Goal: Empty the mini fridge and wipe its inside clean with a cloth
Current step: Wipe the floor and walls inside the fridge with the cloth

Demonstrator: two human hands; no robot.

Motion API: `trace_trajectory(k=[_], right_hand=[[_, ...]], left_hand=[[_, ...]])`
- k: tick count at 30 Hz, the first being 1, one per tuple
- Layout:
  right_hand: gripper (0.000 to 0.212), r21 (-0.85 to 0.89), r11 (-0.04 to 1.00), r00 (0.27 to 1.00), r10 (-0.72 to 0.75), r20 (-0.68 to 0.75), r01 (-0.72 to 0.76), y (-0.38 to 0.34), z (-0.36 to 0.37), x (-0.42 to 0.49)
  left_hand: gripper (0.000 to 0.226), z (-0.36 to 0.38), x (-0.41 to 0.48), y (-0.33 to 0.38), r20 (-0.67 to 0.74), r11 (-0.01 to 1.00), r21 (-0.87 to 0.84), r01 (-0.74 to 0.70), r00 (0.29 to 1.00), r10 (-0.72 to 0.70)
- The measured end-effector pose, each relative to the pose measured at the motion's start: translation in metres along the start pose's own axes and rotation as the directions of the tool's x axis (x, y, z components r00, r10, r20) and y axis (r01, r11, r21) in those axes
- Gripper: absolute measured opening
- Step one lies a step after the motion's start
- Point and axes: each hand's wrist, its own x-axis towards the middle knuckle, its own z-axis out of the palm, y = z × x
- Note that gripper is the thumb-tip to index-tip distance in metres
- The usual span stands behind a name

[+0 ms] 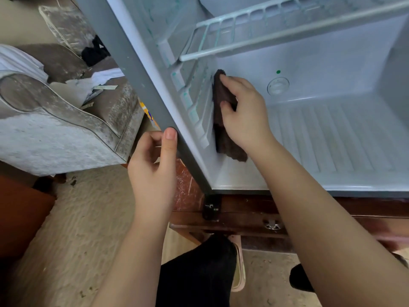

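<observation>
A head-worn camera looks down into an open mini fridge (332, 134) with a pale, empty-looking interior: a ribbed floor, a white wire shelf (265, 34) across the top, and on the back wall a round moulded disc (278, 85) with 1 small green dot (278, 72) above it. The person's right hand (245, 111) reaches inside and presses a dark brown cloth (223, 138) flat against the fridge's left inner wall, just beside the moulded shelf rails. Its fingers lie close together on the cloth with the thumb bent onto the fabric, holding it; the lower end of the cloth hangs below the hand, close to the fridge floor. The left hand (152, 165) grips the front edge of that same left wall from outside, thumb upright against the grey edge and the fingers curled around the outer side. The fridge stands on a dark wooden cabinet (243, 216) with a metal drawer pull. To the left sits a grey velvet armchair (55, 134) strewn with white fabric and paper, on beige carpet (77, 229). The person's dark-clothed knees show at the bottom.
</observation>
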Motion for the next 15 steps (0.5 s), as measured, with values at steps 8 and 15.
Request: trace_trajectory(k=[8, 15], right_hand=[[0.074, 0.053, 0.991, 0.99, -0.115, -0.084, 0.119, 0.0, 0.017, 0.026], [0.063, -0.196, 0.91, 0.917, -0.388, -0.089, 0.366, -0.012, -0.001, 0.01]], left_hand=[[0.039, 0.004, -0.001, -0.002, 0.023, 1.0, 0.007, -0.017, 1.0, 0.016], [0.033, 0.004, -0.002, -0.002, 0.039, 0.998, 0.044, -0.051, 0.998, 0.049]])
